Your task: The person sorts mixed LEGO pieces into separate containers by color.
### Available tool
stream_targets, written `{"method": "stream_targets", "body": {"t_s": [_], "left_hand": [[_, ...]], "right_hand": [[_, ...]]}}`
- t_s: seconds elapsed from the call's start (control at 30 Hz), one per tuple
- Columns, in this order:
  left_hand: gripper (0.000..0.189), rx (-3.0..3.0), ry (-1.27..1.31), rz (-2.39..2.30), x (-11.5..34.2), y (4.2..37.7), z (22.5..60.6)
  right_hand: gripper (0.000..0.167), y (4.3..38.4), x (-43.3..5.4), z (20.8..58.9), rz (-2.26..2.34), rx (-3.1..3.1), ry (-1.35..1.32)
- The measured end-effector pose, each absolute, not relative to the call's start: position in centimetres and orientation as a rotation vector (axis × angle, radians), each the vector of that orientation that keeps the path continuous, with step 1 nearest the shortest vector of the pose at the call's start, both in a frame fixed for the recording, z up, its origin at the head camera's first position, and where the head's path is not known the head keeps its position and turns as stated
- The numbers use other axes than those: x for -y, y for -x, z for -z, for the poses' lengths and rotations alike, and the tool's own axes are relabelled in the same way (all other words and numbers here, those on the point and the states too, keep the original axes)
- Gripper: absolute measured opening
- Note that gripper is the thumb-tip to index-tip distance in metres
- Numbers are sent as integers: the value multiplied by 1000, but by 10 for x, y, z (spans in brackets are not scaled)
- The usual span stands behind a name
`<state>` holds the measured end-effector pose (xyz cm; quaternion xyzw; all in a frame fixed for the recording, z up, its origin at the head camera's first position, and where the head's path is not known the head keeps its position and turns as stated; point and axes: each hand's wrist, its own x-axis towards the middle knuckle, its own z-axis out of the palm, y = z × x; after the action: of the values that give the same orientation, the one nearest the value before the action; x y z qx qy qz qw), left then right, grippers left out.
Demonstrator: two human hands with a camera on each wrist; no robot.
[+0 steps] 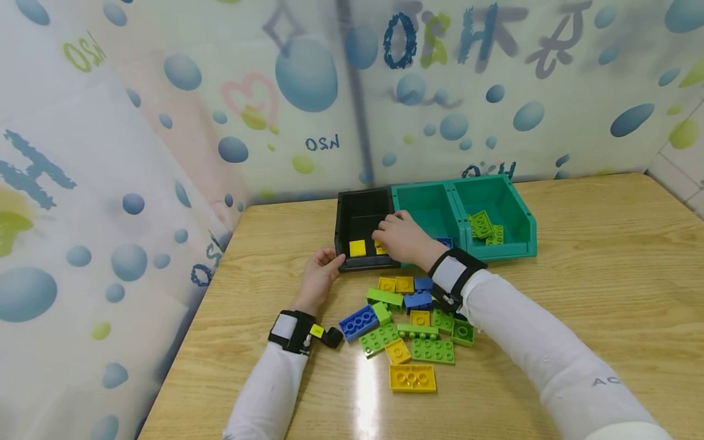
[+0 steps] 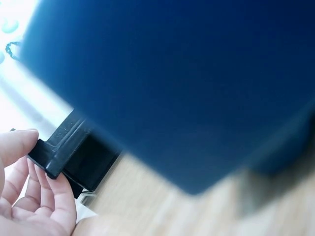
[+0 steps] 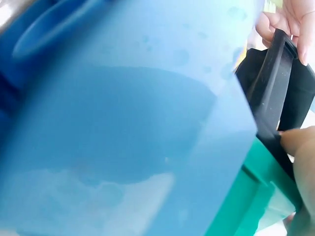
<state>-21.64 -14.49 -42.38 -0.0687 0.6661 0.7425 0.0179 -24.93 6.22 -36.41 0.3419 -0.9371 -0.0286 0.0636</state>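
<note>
My left hand (image 1: 319, 275) grips the front left corner of the black bin (image 1: 363, 263). Thumb above and fingers below its rim show in the left wrist view, where the bin (image 2: 61, 147) is partly hidden. Reaching over the bin's front, my right hand (image 1: 404, 238) pinches a yellow building block (image 1: 380, 248), mostly covered by the fingers. Left of it in the bin lies another yellow block (image 1: 357, 248). In the right wrist view, only part of the right hand (image 3: 304, 147) shows at the edge, beside the black bin.
Two joined green bins (image 1: 519, 247) stand right of the black one; the far right holds green blocks (image 1: 482, 225), the middle a blue block (image 1: 445, 242). Loose blue, green and yellow blocks (image 1: 412, 378) lie in front on the wooden table (image 1: 264, 244). Blurred blue shapes cover much of both wrist views.
</note>
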Motion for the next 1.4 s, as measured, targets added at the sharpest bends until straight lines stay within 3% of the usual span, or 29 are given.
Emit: {"method": "stream_targets", "body": {"t_s": [0.17,0.47,1.0,1.4], "left_hand": [[8,-2055,200,-2319,145,216,424],[8,-2048,205,-2324,146,217,426],[8,-2041,217,-2325,146,216,426],[9,-2058,220,-2310,145,217,425]], "right_hand": [[20,248,-65,363,77,2854,-1091],[49,249,-67,352,35,3116,-1166],[31,219,-124,334,-751,2872,-1150],[23,190,-180,359,-1037,2805,-1032]]}}
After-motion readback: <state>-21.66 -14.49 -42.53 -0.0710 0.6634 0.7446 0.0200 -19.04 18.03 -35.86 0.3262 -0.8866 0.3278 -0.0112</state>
